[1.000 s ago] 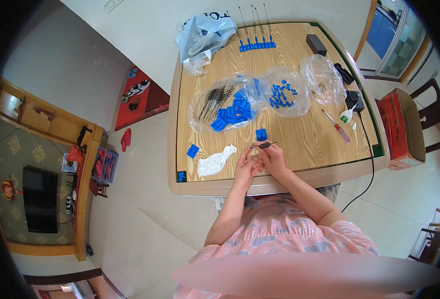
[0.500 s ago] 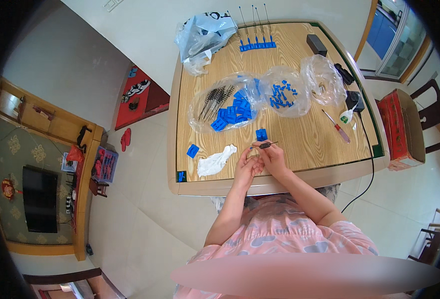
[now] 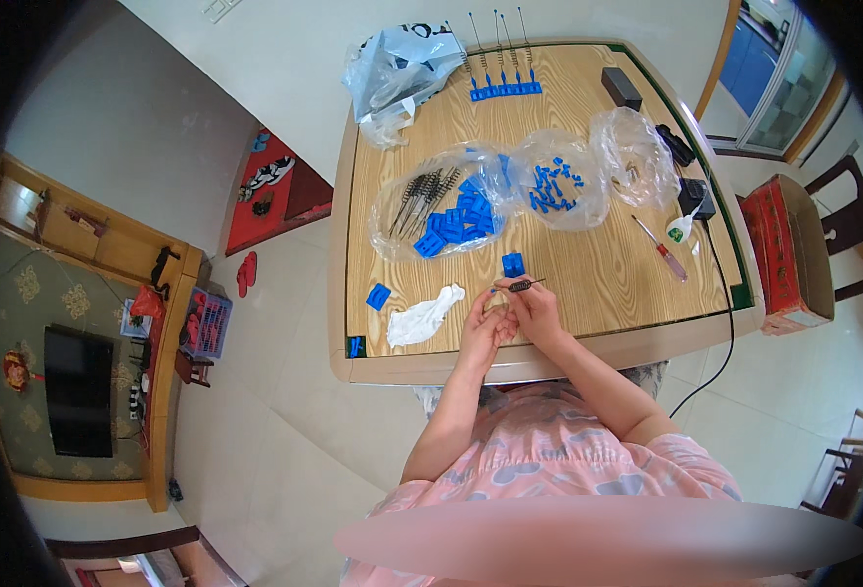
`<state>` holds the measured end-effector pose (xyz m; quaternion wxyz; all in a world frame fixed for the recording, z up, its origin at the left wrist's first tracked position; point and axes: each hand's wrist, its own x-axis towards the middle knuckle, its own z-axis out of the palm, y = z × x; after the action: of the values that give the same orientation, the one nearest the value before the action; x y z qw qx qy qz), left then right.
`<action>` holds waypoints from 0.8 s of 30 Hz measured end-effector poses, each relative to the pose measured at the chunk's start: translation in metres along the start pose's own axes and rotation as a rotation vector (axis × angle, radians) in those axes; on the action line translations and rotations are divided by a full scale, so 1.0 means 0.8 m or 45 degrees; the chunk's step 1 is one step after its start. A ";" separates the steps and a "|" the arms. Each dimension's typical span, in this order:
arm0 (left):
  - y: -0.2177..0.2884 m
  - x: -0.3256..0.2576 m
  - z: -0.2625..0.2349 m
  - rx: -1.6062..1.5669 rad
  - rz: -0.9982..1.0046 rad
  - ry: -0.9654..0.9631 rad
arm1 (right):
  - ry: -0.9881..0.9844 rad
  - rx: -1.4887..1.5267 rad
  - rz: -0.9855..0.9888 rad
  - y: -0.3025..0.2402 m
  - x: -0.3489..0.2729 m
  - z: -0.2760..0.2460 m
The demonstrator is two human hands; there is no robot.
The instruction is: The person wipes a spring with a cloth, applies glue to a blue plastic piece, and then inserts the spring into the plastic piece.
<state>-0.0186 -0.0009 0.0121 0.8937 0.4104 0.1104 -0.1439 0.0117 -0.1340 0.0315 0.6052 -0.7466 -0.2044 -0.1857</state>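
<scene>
Close together over the near edge of the table, my two hands meet fingertip to fingertip. My right hand (image 3: 537,315) pinches a black coil spring (image 3: 520,286) with a thin rod end sticking out to the right. A small blue piece (image 3: 494,291) shows at the fingertips of my left hand (image 3: 482,333), whose fingers are closed around it. Just beyond the hands lies a blue plastic block (image 3: 513,264). Another blue block (image 3: 378,296) rests to the left, near a crumpled white cloth (image 3: 425,315).
Clear bags hold black springs (image 3: 421,201) with blue blocks (image 3: 463,217), and small blue pieces (image 3: 554,186). Five-slot blue base with upright spring rods (image 3: 506,92) stands at the back. A screwdriver (image 3: 659,249), black adapter (image 3: 695,199) and cable lie right; a light-blue bag (image 3: 402,64) sits far left.
</scene>
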 end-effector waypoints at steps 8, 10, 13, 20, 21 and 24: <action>0.000 -0.001 0.000 0.005 0.002 0.002 | -0.037 -0.001 0.081 -0.004 0.000 -0.001; 0.000 -0.001 0.000 0.013 0.003 -0.006 | -0.033 0.014 0.087 -0.002 -0.001 -0.001; -0.001 -0.001 -0.001 0.012 0.006 -0.007 | -0.023 0.010 0.054 -0.001 -0.001 0.000; 0.001 -0.003 0.006 0.019 0.003 0.044 | -0.017 0.002 0.024 0.001 -0.001 0.000; 0.002 -0.003 0.008 0.019 0.001 0.043 | -0.016 0.001 0.025 0.002 -0.001 0.000; 0.002 -0.003 0.008 0.007 0.000 0.059 | -0.010 -0.001 0.020 0.002 -0.001 0.001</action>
<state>-0.0198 -0.0045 0.0185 0.8897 0.4162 0.1307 -0.1344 0.0117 -0.1339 0.0296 0.6056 -0.7492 -0.2009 -0.1781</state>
